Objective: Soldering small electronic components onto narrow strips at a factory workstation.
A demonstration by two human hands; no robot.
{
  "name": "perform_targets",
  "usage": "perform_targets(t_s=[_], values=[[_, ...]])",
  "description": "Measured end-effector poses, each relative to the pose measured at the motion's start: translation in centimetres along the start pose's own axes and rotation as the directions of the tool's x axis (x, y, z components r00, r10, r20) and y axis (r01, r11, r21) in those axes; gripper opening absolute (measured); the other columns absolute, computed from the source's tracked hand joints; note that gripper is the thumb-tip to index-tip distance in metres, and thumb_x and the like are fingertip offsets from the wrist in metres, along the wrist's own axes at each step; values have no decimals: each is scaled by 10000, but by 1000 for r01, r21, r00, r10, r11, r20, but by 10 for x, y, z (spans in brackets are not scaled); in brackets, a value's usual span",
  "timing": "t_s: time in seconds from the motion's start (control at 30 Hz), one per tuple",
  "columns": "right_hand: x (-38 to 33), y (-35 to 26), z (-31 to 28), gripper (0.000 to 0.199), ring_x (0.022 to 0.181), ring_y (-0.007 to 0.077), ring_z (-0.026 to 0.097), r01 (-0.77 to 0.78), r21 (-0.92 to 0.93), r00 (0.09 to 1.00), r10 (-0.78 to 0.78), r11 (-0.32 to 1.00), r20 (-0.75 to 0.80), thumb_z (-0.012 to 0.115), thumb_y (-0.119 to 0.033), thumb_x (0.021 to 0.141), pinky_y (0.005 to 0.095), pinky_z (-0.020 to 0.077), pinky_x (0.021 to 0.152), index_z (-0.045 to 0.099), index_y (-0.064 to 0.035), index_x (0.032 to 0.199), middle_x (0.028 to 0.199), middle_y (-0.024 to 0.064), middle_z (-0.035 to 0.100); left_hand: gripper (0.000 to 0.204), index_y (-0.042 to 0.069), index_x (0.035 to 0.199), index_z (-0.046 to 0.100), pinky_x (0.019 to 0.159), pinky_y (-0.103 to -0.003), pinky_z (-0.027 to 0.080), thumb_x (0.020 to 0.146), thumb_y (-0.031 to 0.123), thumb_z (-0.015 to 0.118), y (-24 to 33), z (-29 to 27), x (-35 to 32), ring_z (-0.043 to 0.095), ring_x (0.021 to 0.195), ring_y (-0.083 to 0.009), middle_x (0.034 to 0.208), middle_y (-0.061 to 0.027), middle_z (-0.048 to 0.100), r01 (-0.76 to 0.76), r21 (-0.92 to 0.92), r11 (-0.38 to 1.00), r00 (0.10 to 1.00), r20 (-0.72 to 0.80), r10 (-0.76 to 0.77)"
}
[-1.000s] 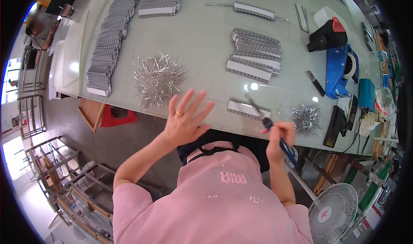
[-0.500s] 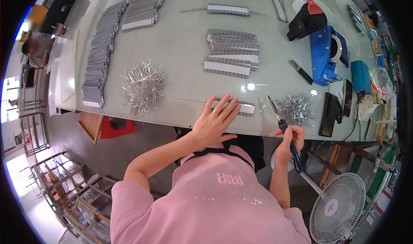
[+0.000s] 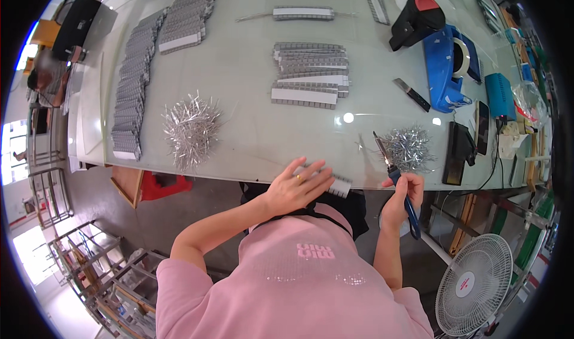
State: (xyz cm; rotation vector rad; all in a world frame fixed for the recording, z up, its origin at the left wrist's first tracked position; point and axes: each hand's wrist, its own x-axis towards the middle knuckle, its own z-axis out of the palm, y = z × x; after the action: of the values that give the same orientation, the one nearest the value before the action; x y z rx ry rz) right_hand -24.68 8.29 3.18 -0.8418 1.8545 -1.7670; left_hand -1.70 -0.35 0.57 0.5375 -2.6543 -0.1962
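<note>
My left hand (image 3: pixel 299 185) lies with outstretched fingers over a grey segmented strip with a white band (image 3: pixel 340 186), tilted at the table's near edge. The palm hides much of the strip, and a thin wire runs off to its left. In my closed right hand (image 3: pixel 402 200) is a blue-handled soldering iron (image 3: pixel 393 173), its tip pointing up and slightly left. Just beyond it sits a heap of short silvery wires (image 3: pixel 411 149). A second wire heap (image 3: pixel 191 127) rests left of my left hand. Similar strips (image 3: pixel 308 94) are stacked farther forward.
Long rows of strips (image 3: pixel 133 88) cover the table's left. One wired strip (image 3: pixel 303 13) lies at the back. On the right are a knife (image 3: pixel 412 95), a blue tape dispenser (image 3: pixel 439 70), a black holder with red top (image 3: pixel 418 22) and a teal box (image 3: pixel 500 97). A fan (image 3: pixel 472 282) stands below.
My left hand has drawn the strip nearer to the table edge, and the strip has turned to a slant. My right hand with the soldering iron has barely moved. The view has shifted slightly.
</note>
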Motion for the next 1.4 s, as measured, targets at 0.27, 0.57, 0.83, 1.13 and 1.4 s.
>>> perform_targets(t_s=[0.27,0.57,0.83,1.13,1.4], values=[[19,5,-19,98,620,159,583,46,-40,993,-51,998,-110,528,-107,912,272,453,649,490,-18,907,748,83,564,351,74,1113,643,967,-439,442,765,108,619,-10,-36,33,611,1045,-199,1119,-50,642,50,-259,965,995,94,-26],[25,-1,-11,122,586,142,546,35,-26,977,-40,999,-209,515,-140,921,265,418,621,480,-34,872,720,61,534,259,100,1122,642,827,-403,501,871,105,579,-206,-48,167,638,939,-292,1053,-95,677,272,-162,949,947,-131,-294],[36,4,-6,119,562,136,540,2,-32,972,-10,1000,-233,521,-146,910,272,445,596,483,-37,882,712,66,542,259,83,1123,631,903,-398,479,869,120,594,-275,-3,189,613,1030,-272,1100,-92,659,134,104,986,977,-179,-114],[33,7,-12,84,600,158,582,43,35,985,-36,998,-172,537,-73,895,273,465,620,483,-13,917,767,72,538,421,97,1207,583,1048,-473,354,813,213,676,-160,-40,114,478,1244,-253,1297,-84,548,-19,88,996,994,105,9],[10,0,-13,90,603,154,582,38,62,991,-29,997,-133,535,-91,900,269,458,617,483,-18,899,761,64,531,629,131,1342,494,1099,-552,224,785,323,712,-79,-34,49,256,1401,-322,1484,-103,353,195,165,967,946,230,-229]])
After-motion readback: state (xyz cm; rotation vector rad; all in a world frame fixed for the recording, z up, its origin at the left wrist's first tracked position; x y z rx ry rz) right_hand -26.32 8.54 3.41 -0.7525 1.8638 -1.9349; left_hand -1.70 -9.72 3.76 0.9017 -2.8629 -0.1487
